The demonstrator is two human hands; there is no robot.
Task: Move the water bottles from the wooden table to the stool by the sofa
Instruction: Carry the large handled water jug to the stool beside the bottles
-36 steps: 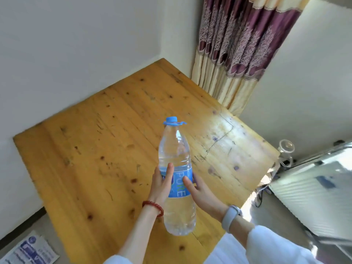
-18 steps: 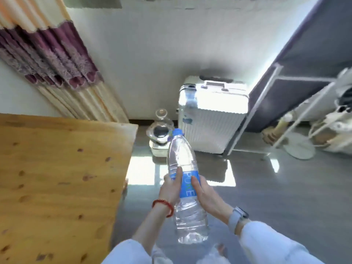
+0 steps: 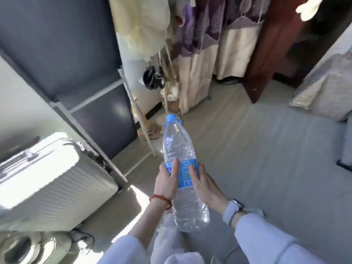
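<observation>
Table left the view; bottle (image 3: 179, 168) was carried on, stool unseen.
Left hand (image 3: 166, 182) and right hand (image 3: 204, 184) curled fingers round its label.

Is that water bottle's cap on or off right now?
On. The blue cap sits on the neck of the water bottle, which both hands hold roughly upright at its label.

White sleeves (image 3: 266, 237); red bead bracelet (image 3: 161, 200); grey watch (image 3: 231, 208)

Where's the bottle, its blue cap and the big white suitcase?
water bottle (image 3: 178, 149), head view, clear upper body.
blue cap (image 3: 170, 117), head view, its side.
white suitcase (image 3: 47, 178), head view, ribbed front.
</observation>
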